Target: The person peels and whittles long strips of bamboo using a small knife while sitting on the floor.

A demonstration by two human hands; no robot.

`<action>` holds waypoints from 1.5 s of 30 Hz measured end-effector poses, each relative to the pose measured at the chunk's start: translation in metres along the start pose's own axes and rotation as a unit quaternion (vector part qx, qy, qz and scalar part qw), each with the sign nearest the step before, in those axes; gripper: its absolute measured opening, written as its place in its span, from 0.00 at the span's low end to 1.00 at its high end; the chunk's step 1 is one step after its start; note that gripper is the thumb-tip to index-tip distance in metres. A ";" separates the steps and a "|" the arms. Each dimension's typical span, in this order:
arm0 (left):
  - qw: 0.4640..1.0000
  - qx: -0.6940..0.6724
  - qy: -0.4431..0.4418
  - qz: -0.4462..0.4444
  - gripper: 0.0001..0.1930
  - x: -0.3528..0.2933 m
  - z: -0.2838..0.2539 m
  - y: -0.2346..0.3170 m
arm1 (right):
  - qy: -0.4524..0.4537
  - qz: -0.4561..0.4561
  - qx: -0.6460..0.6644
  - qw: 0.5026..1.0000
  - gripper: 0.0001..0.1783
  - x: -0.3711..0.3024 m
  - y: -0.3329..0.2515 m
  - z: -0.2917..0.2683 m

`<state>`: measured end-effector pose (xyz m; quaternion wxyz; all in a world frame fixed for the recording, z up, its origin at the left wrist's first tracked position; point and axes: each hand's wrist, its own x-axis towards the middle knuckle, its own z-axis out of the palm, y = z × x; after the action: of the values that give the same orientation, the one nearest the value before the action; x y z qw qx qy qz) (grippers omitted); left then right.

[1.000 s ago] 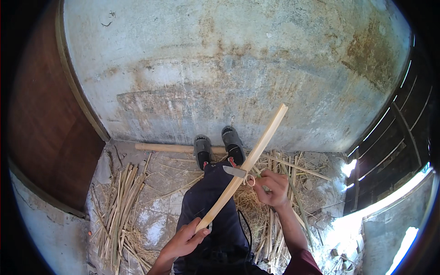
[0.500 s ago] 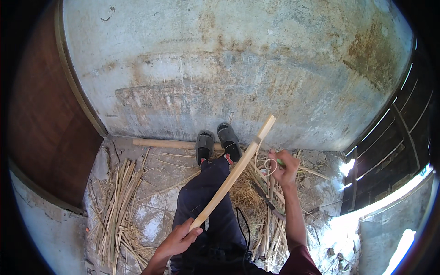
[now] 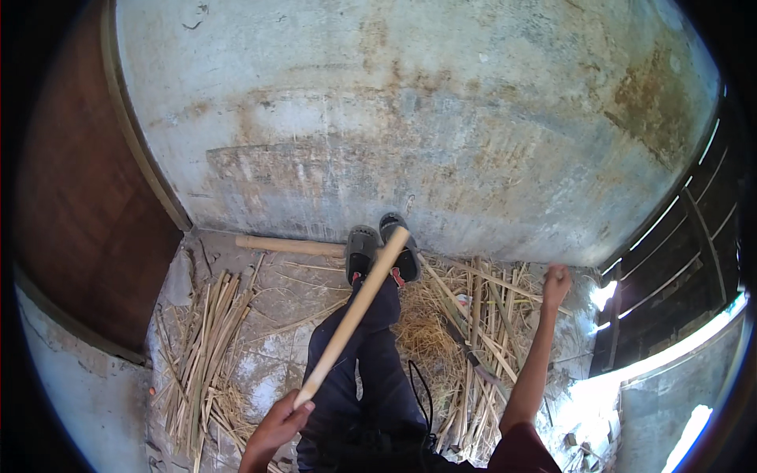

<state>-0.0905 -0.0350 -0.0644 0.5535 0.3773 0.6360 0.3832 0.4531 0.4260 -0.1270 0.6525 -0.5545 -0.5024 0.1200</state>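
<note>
My left hand [image 3: 277, 424] is closed round the lower end of a pale bamboo length [image 3: 353, 315]. The bamboo slants up and away over my thighs, its far tip in front of my shoes. Off to the right, at the end of a stretched arm, my right hand [image 3: 557, 287] is held curled above the floor litter. Its fingers are bent together, and whatever lies in them is too small to make out. Split bamboo strips [image 3: 493, 315] lie below and to the left of this hand.
A heap of bamboo sticks [image 3: 203, 347] lies left of my legs, and fibrous shavings [image 3: 423, 331] lie right of them. A long dark object [image 3: 477, 361] rests among the strips. One bamboo pole [image 3: 292, 246] runs along the wall [image 3: 394, 142]. A brown door [image 3: 87, 165] stands left.
My right hand has moved right, away from the bamboo, and the curled sliver by its fingers no longer shows. The bamboo's far end has swung left and toward me, showing a smooth rounded face.
</note>
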 end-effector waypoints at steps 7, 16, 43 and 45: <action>0.997 0.024 0.068 0.011 0.13 0.032 -0.014 0.005 | -0.472 0.217 -0.205 0.830 0.08 -0.220 0.150 -0.010; 0.996 -0.071 -0.054 -0.016 0.10 0.074 -0.002 0.017 | -0.458 0.248 -0.273 0.809 0.19 -0.366 0.223 -0.069; 0.984 -0.137 -0.109 0.025 0.08 0.102 0.025 0.049 | -0.375 0.133 -0.099 0.912 0.15 -0.326 0.104 -0.011; 0.980 -0.176 -0.093 0.015 0.08 0.087 0.017 0.053 | -0.345 0.168 -0.074 0.921 0.13 -0.299 0.023 0.025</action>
<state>-0.0800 0.0672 -0.0539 0.6622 0.3173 0.4983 0.4610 0.3032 0.2360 -0.3057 0.3664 -0.6017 -0.6032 0.3740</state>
